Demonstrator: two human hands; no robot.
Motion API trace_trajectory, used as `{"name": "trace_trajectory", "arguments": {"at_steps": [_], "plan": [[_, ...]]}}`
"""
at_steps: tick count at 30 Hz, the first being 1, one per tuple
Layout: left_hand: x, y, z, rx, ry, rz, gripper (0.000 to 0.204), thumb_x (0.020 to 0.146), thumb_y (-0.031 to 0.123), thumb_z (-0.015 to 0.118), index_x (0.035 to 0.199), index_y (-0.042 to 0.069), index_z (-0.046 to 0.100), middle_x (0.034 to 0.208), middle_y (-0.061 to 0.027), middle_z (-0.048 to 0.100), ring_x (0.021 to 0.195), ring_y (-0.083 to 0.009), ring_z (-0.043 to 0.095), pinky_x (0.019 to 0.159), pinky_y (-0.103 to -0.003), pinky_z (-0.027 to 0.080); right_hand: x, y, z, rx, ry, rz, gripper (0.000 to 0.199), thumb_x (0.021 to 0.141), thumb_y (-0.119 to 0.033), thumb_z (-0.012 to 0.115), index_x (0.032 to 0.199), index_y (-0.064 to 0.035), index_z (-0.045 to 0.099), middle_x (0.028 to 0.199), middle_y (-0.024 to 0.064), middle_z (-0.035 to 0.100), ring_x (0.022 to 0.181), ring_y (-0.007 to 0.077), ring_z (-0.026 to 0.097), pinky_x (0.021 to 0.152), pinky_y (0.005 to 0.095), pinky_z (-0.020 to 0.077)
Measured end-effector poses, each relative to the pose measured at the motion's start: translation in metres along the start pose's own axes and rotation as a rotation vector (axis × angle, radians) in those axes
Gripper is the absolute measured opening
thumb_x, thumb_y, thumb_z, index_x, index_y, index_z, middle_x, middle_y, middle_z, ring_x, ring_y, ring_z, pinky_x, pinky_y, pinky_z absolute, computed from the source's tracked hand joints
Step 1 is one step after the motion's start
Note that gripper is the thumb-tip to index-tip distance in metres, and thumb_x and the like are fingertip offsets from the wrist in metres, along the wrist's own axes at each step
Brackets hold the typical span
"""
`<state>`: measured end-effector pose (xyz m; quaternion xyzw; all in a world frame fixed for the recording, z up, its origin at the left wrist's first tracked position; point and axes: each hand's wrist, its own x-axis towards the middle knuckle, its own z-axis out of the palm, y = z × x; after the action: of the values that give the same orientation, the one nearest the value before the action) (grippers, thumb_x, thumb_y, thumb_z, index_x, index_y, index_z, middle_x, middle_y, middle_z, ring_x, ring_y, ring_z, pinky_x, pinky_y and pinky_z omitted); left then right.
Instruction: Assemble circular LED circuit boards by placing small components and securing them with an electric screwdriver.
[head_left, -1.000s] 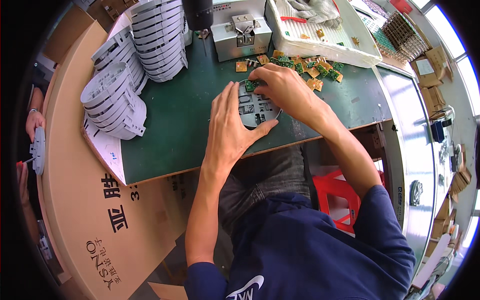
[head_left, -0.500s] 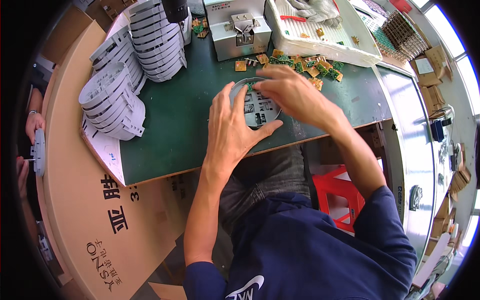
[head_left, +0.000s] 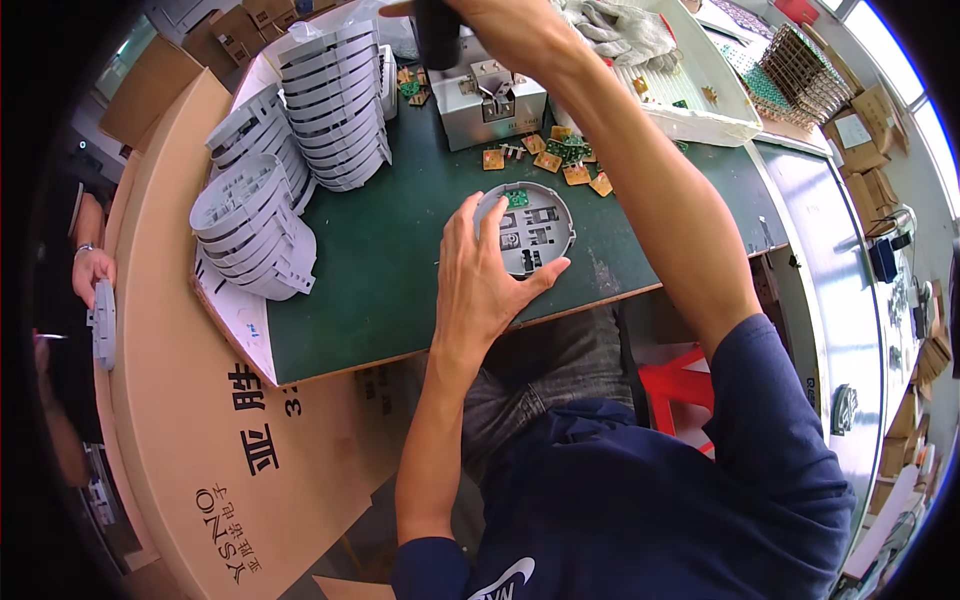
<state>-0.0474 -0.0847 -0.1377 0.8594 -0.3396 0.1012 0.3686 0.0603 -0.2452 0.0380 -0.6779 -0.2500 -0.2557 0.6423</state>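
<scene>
A round grey plastic housing (head_left: 560,206) lies on the green tabletop, with slots and square cut-outs inside it. A small green circuit board (head_left: 516,198) sits in its far part. Around the housing's left side my left hand (head_left: 480,260) is closed, fingers at the far left rim and thumb at the near edge. My right hand (head_left: 515,32) is raised at the top of the view, wrapped round a black cylindrical tool (head_left: 436,38) that looks like a powered screwdriver. The upper part of the tool and some fingers are cut off.
Stacked grey housings (head_left: 335,110) stand at the left. A silver metal fixture (head_left: 490,115) is at the back, with loose small boards (head_left: 575,172) in front. A white foam tray (head_left: 700,115) holds a glove (head_left: 625,35). Another person's hand (head_left: 92,268) holds a grey part far left.
My right hand has left the housing and gone up to the black tool, which has shifted right. My left hand stays on the housing. The view has shifted slightly.
</scene>
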Motion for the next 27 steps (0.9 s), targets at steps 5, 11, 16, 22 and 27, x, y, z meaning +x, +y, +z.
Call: {"name": "trace_trajectory", "arguments": {"at_steps": [5, 11, 16, 22, 27], "plan": [[-0.001, -0.001, -0.001, 0.024, 0.003, -0.010, 0.092, 0.076, 0.058, 0.084, 0.137, -0.004, 0.055, 0.146, -0.0256, 0.048, 0.133, -0.0424, 0.048, 0.111, -0.049, 0.042, -0.006, 0.007, -0.019, 0.039, 0.268, -0.009, 0.032, 0.101, -0.022, 0.066, 0.118, 0.0014, 0.053, 0.094, 0.0120, 0.071, 0.074, 0.0162, 0.068, 0.060, 0.0301, 0.0569], [-0.001, 0.001, 0.001, 0.028, 0.007, -0.011, 0.092, 0.076, 0.058, 0.085, 0.137, -0.004, 0.055, 0.147, -0.0251, 0.048, 0.133, -0.0418, 0.048, 0.111, -0.049, 0.043, -0.007, 0.023, -0.017, -0.239, 0.340, -0.016, 0.027, 0.092, -0.018, 0.069, 0.108, -0.0016, 0.055, 0.069, -0.0001, 0.056, 0.056, 0.0089, 0.051, 0.050, 0.0278, 0.0430], [0.001, 0.002, 0.004, 0.036, -0.001, -0.007, 0.093, 0.076, 0.059, 0.084, 0.137, -0.005, 0.054, 0.147, -0.0255, 0.047, 0.133, -0.0419, 0.048, 0.111, -0.050, 0.043, -0.016, 0.021, -0.021, -0.232, 0.242, -0.006, 0.025, 0.094, -0.019, 0.069, 0.107, -0.0034, 0.053, 0.069, 0.0000, 0.056, 0.054, 0.0093, 0.053, 0.048, 0.0276, 0.0431], [0.001, 0.002, 0.001, 0.035, 0.001, -0.002, 0.092, 0.078, 0.060, 0.081, 0.137, -0.005, 0.053, 0.146, -0.0266, 0.046, 0.133, -0.0423, 0.047, 0.111, -0.051, 0.042, -0.073, 0.007, -0.013, -0.245, 0.107, 0.005, 0.025, 0.091, -0.024, 0.073, 0.089, 0.0005, 0.068, 0.068, 0.0080, 0.068, 0.059, 0.0154, 0.066, 0.057, 0.0307, 0.0520], [-0.001, -0.001, 0.003, 0.052, 0.014, 0.028, 0.090, 0.080, 0.059, 0.081, 0.138, -0.004, 0.052, 0.144, -0.0272, 0.046, 0.132, -0.0432, 0.047, 0.110, -0.052, 0.042, -0.099, 0.006, -0.002, -0.199, 0.148, 0.089, 0.024, 0.093, -0.021, 0.072, 0.090, 0.0019, 0.066, 0.070, 0.0063, 0.069, 0.051, 0.0105, 0.061, 0.051, 0.0246, 0.0488]]}}
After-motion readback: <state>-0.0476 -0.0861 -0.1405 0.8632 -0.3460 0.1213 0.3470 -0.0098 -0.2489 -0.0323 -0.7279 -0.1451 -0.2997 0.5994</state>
